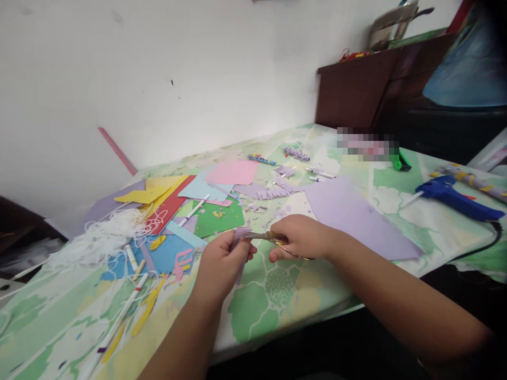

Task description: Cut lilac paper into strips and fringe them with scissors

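My left hand (222,264) pinches a lilac paper strip (240,240) between thumb and fingers, near the table's front. Closed around the handles of a pair of gold-handled scissors (261,236), my right hand (299,236) points the blades left at the strip's upper end. Whether the blades are apart or together is too blurred to tell. To the right of my right hand lies a large lilac paper sheet (356,221). Fringed lilac strips (277,191) and small paper scraps (257,207) are spread beyond my hands.
White string (106,237) lies tangled at left, beside coloured paper including a red sheet (174,203) and a green sheet (222,219). White markers (194,211) are scattered about. A blue glue gun (455,195) rests at right with its cord. A dark cabinet (352,89) stands behind.
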Demonstrator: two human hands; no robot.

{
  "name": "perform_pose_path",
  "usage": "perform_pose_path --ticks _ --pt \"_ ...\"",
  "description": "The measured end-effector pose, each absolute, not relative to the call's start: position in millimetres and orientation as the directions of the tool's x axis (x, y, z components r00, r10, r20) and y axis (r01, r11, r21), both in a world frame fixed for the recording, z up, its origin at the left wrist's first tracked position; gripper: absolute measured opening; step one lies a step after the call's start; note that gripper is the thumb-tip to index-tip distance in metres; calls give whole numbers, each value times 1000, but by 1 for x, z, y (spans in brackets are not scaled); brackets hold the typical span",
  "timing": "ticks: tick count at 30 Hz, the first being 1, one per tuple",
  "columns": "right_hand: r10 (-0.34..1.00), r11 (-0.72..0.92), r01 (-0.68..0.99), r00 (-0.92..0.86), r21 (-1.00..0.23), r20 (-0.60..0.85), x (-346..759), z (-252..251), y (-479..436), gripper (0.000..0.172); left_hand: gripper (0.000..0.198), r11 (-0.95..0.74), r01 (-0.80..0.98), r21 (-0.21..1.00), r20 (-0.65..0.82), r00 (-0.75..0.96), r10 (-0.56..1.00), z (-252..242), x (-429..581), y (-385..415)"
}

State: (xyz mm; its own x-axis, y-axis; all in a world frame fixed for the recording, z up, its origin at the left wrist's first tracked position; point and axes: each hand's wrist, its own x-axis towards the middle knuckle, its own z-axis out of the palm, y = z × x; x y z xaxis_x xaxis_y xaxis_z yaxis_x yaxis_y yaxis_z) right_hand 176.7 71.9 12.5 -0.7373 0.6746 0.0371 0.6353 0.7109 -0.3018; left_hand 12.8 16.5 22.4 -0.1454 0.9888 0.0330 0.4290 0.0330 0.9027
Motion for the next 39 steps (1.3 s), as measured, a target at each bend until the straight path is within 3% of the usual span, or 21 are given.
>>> perform_pose_path --ticks 28,33,39 --pt "723 688 694 -681 -213 114 175 11 72 54 19 16 433 901 54 -150 987 24 11 14" --pt "744 665 717 -661 -207 99 176 13 73 52 17 40 316 948 -31 -33 999 24 6 17" --pt "766 640 739 -636 -209 96 179 13 73 53 19 7 220 976 -5 -13 1000 16 4 20"
